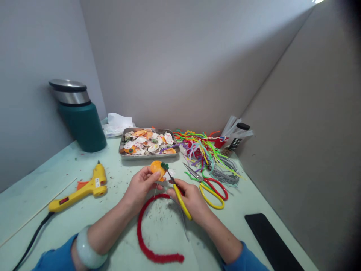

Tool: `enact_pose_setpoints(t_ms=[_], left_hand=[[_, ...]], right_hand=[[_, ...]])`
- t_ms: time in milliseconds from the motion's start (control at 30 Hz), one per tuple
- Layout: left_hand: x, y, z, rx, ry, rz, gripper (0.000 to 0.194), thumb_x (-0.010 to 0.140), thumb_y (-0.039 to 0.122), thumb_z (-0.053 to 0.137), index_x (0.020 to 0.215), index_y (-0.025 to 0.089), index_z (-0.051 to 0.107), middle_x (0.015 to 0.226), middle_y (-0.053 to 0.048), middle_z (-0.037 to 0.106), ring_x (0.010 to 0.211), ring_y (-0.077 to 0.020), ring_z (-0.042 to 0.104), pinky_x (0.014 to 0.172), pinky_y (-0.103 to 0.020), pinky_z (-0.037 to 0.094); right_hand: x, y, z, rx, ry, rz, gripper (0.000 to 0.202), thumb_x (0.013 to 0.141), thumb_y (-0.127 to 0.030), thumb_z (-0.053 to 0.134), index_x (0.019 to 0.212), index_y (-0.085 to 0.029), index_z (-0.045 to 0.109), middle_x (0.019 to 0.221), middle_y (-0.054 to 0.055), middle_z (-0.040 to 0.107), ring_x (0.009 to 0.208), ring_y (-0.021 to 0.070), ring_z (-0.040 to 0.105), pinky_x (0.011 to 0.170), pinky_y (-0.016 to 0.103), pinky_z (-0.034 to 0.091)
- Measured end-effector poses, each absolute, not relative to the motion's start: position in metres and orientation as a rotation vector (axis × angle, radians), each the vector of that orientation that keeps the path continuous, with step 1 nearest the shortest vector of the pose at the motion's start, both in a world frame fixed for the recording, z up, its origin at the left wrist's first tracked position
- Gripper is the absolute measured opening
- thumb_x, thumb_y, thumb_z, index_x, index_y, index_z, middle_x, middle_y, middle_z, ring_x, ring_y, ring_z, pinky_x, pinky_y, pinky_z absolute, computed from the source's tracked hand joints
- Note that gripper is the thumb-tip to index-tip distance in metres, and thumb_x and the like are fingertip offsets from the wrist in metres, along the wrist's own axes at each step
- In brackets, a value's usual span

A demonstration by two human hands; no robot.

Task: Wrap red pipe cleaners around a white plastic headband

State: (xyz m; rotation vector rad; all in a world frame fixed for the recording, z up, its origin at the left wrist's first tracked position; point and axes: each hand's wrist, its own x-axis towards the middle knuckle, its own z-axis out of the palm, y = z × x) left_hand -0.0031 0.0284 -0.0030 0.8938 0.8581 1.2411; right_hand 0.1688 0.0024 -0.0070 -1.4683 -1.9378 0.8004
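Pinched in my left hand (143, 184) is an orange shell (158, 168), held up over the middle of the table. A small dark green fuzzy piece (164, 166) sits at the shell's right edge. My right hand (190, 197) grips yellow-handled pliers (182, 201), whose dark tips reach up to the green piece. Below my hands, a red fuzzy strip (140, 229) lies curved in an open ring, with a thin wire near its upper right. A whitish shell (170, 174) is partly visible behind the plier tips.
A tray (149, 157) of shells stands behind my hands. Scissors (210, 188) and a pile of coloured pipe cleaners (203, 148) lie right. Leftward are a yellow glue gun (84, 190), a thin stick and a green bottle (81, 126). A black object (272, 241) lies front right.
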Motion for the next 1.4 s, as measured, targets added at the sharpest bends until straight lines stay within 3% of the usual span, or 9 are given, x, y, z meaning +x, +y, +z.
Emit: enact_pose_setpoints(t_ms=[233, 433, 600, 733, 967, 1133, 1233, 1400], left_hand=[[-0.004, 0.029, -0.004, 0.859, 0.843, 1.212, 0.027, 0.063, 0.032, 0.075, 0.077, 0.015, 0.061, 0.075, -0.003, 0.067, 0.066, -0.0162, 0.062, 0.054, -0.025, 0.050], [-0.003, 0.029, -0.007, 0.931, 0.871, 1.168, 0.026, 0.067, 0.032, 0.073, 0.080, 0.014, 0.060, 0.073, -0.005, 0.067, 0.067, -0.0164, 0.061, 0.054, -0.025, 0.049], [-0.002, 0.028, -0.005, 0.990, 0.898, 1.192, 0.023, 0.068, 0.030, 0.073, 0.076, 0.014, 0.059, 0.069, -0.003, 0.065, 0.061, -0.0128, 0.057, 0.055, -0.024, 0.049], [-0.001, 0.028, -0.003, 1.008, 0.873, 1.226, 0.022, 0.067, 0.030, 0.074, 0.075, 0.014, 0.060, 0.070, -0.002, 0.064, 0.060, -0.0122, 0.056, 0.054, -0.024, 0.049], [-0.002, 0.025, 0.002, 0.889, 0.719, 1.136, 0.020, 0.071, 0.027, 0.072, 0.079, 0.015, 0.058, 0.080, -0.003, 0.066, 0.070, -0.0147, 0.063, 0.059, -0.025, 0.050], [-0.007, 0.030, 0.001, 0.798, 0.698, 1.140, 0.022, 0.068, 0.023, 0.074, 0.081, 0.014, 0.059, 0.083, -0.004, 0.066, 0.072, -0.0156, 0.064, 0.058, -0.024, 0.051], [-0.010, 0.035, -0.001, 0.788, 0.757, 1.164, 0.022, 0.068, 0.023, 0.074, 0.082, 0.014, 0.059, 0.087, -0.005, 0.066, 0.074, -0.0150, 0.063, 0.057, -0.024, 0.052], [-0.014, 0.038, 0.001, 1.009, 1.012, 1.185, 0.028, 0.069, 0.036, 0.071, 0.080, 0.013, 0.058, 0.082, -0.005, 0.065, 0.075, -0.0181, 0.063, 0.057, -0.026, 0.052]], right_hand=[[0.169, -0.001, -0.006, -1.664, -2.166, 0.143, 0.051, 0.082, -0.053, 0.054, 0.125, -0.025, 0.051, 0.093, 0.006, 0.067, 0.079, 0.0200, 0.063, 0.063, 0.025, 0.038], [0.163, -0.002, -0.002, -1.746, -2.236, 0.095, 0.036, 0.086, -0.047, 0.050, 0.111, -0.022, 0.058, 0.081, 0.005, 0.069, 0.069, 0.0193, 0.063, 0.056, 0.025, 0.033], [0.163, 0.000, -0.002, -1.612, -2.060, 0.514, 0.034, 0.085, -0.049, 0.049, 0.087, -0.019, 0.064, 0.058, -0.002, 0.056, 0.053, 0.0122, 0.050, 0.050, 0.021, 0.030], [0.164, 0.002, -0.002, -1.413, -1.781, 0.949, 0.040, 0.083, -0.052, 0.050, 0.073, -0.015, 0.062, 0.052, -0.005, 0.042, 0.048, 0.0080, 0.040, 0.044, 0.019, 0.027], [0.171, 0.006, -0.006, -1.068, -1.216, 1.739, 0.052, 0.083, -0.059, 0.047, 0.105, -0.013, 0.059, 0.046, -0.009, 0.040, 0.028, 0.0038, 0.026, 0.029, 0.017, 0.019], [0.188, 0.015, -0.013, -0.822, -1.060, 2.060, 0.062, 0.080, -0.067, 0.042, 0.111, -0.015, 0.057, 0.045, -0.011, 0.032, 0.026, 0.0019, 0.014, 0.029, 0.016, 0.016], [0.194, 0.017, -0.007, -0.990, -1.201, 1.887, 0.069, 0.079, -0.072, 0.036, 0.113, -0.016, 0.057, 0.048, -0.010, 0.032, 0.029, 0.0029, 0.017, 0.032, 0.017, 0.019], [0.190, 0.014, 0.003, -1.594, -1.829, 0.819, 0.047, 0.073, -0.055, 0.061, 0.105, -0.020, 0.065, 0.069, 0.000, 0.060, 0.063, 0.0153, 0.055, 0.057, 0.024, 0.039]])
